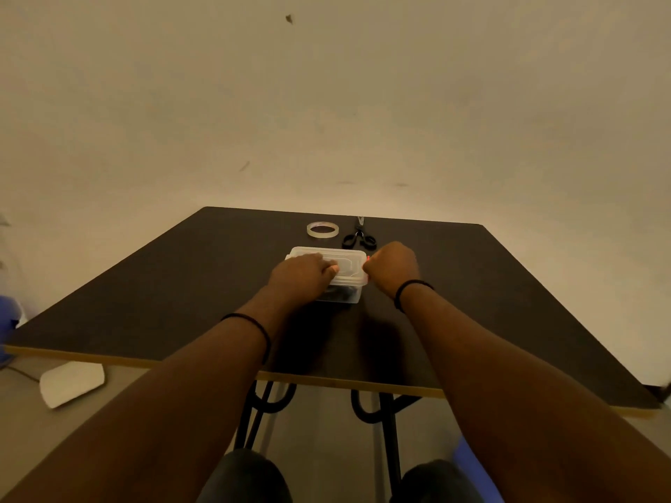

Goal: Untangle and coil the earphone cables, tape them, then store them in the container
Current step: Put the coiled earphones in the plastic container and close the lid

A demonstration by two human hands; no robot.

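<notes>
A small clear plastic container (346, 265) with its lid on stands in the middle of the dark table (181, 285). Dark earphone cables (341, 292) show dimly through its front wall. My left hand (303, 272) lies flat on the lid's left half, fingers stretched across it. My right hand (394, 265) is curled at the container's right end, by a small red clasp (367, 258); what its fingers do is hidden behind its back.
A roll of clear tape (322, 229) and black scissors (358, 238) lie behind the container near the table's far edge. A pale wall rises behind. A white object (70, 383) lies on the floor at left.
</notes>
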